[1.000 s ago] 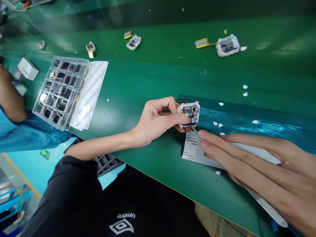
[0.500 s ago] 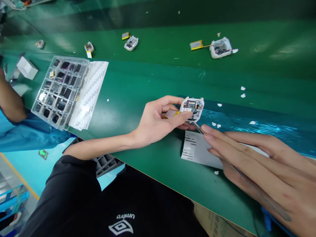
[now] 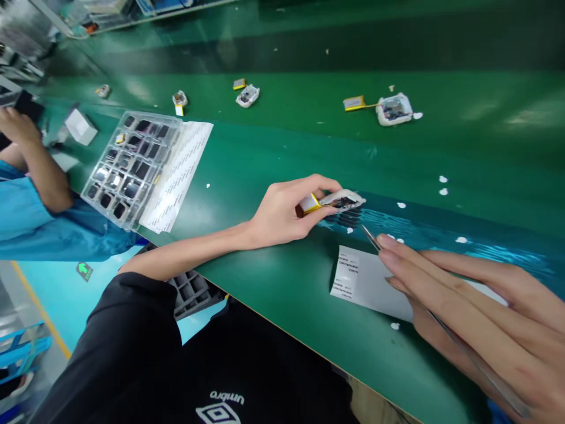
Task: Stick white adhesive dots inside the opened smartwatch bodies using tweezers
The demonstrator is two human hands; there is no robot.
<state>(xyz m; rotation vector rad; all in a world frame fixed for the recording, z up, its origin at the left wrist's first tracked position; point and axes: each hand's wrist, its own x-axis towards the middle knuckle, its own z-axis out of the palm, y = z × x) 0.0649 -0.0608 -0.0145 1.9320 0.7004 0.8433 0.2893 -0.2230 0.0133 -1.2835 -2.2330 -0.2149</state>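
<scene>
My left hand [image 3: 285, 212] pinches a white watch-like casing [image 3: 353, 199] with an open circuit side, tilted over the bench. Its yellow-edged battery [image 3: 310, 203] hangs by the casing near my palm. My right hand [image 3: 477, 312] is closed around metal tweezers [image 3: 369, 237], whose tip points up and left, apart from the casing. Under the right fingers lies a white printed sheet [image 3: 371, 282]. Beneath the casing, a blue glossy film strip [image 3: 424, 221] carries several small white round stickers [image 3: 401, 205].
Along the back lie several open casings with batteries, one [image 3: 394, 109] at the right. A clear compartment tray [image 3: 176, 132] of watch parts and a label sheet [image 3: 176, 176] stand left. A co-worker's arm [image 3: 46, 168] is beside a white box [image 3: 80, 126].
The casing has been tilted to a flatter, edge-on angle in my left hand. The tweezer tip, which was at the casing's lower edge, is now away from it. The camera view has shifted.
</scene>
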